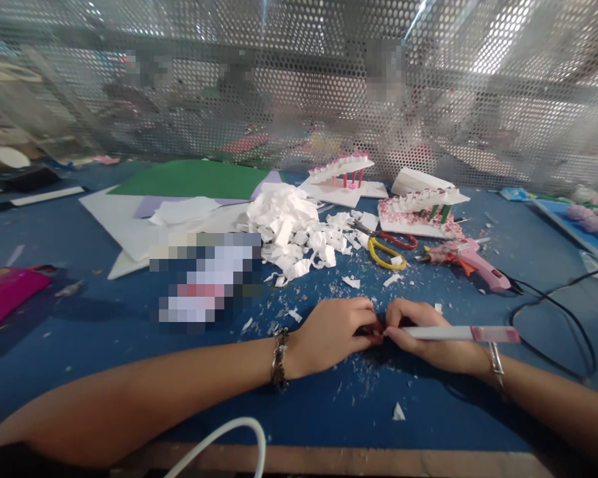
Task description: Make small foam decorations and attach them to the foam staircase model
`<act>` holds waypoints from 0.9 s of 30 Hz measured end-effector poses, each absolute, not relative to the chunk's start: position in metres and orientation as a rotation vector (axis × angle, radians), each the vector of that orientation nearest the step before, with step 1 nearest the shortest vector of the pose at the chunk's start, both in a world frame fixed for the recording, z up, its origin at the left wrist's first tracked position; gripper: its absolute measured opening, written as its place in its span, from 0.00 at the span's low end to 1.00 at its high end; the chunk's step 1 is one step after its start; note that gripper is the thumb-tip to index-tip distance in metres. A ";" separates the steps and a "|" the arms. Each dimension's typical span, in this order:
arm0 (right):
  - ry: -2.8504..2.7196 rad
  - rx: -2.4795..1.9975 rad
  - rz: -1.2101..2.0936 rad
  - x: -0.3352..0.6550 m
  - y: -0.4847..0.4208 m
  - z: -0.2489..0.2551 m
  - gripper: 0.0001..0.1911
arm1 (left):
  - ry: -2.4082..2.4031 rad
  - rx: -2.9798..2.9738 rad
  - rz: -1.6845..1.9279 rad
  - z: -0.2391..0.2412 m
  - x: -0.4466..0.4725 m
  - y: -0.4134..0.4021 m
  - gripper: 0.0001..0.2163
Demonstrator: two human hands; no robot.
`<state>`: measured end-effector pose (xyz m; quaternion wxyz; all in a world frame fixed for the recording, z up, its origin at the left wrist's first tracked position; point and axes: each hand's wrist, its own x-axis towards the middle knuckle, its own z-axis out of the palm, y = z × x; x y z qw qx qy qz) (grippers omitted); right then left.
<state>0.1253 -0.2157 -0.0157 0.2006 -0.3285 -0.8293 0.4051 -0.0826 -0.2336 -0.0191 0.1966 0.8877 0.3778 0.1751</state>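
Both hands rest on the blue table (104, 318), fingertips meeting near the middle. My left hand (335, 332) is curled, its fingers pinched on something small that I cannot make out. My right hand (423, 335) grips a long white pen-like tool with a pink band (458, 333), which points right across the wrist. A bracelet sits on each wrist. White scraps litter the table around the hands.
A heap of white foam scraps (292, 229) lies behind the hands, with yellow-handled scissors (386, 254), red-handled scissors (398, 239) and a pink glue gun (471, 260) with black cord. Two white stair-like models (423, 209) stand further back. Green and white sheets (189, 179) lie left. Perforated metal screen behind.
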 end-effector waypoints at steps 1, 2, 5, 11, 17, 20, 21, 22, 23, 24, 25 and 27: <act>-2.324 -0.913 1.140 0.125 -0.215 -0.015 0.13 | 1.056 2.478 0.489 -0.019 -0.083 -0.234 0.07; -2.319 -0.916 1.148 0.125 -0.215 -0.015 0.13 | 1.060 2.470 0.485 -0.018 -0.082 -0.234 0.07; -2.274 -0.945 1.165 0.124 -0.214 -0.014 0.11 | 1.087 2.462 0.467 -0.016 -0.082 -0.234 0.06; -2.251 -0.966 1.182 0.124 -0.214 -0.018 0.11 | 1.080 2.452 0.473 -0.017 -0.082 -0.233 0.07; -2.240 -0.931 1.223 0.124 -0.215 -0.019 0.12 | 1.078 2.439 0.474 -0.019 -0.083 -0.233 0.07; -2.260 -0.931 1.229 0.124 -0.215 -0.018 0.13 | 1.082 2.430 0.470 -0.019 -0.083 -0.232 0.07; -2.262 -0.933 1.229 0.124 -0.215 -0.018 0.13 | 1.081 2.430 0.470 -0.019 -0.083 -0.232 0.07; -2.257 -0.935 1.228 0.125 -0.214 -0.017 0.13 | 1.081 2.431 0.470 -0.019 -0.083 -0.232 0.06; -2.249 -0.935 1.230 0.125 -0.214 -0.017 0.12 | 1.078 2.433 0.468 -0.019 -0.083 -0.232 0.06; -2.244 -0.931 1.232 0.125 -0.214 -0.018 0.12 | 1.076 2.436 0.468 -0.019 -0.083 -0.232 0.06; -2.242 -0.926 1.235 0.125 -0.214 -0.018 0.12 | 1.075 2.439 0.469 -0.019 -0.083 -0.232 0.06; -2.240 -0.927 1.243 0.125 -0.214 -0.019 0.12 | 1.077 2.442 0.474 -0.018 -0.083 -0.233 0.06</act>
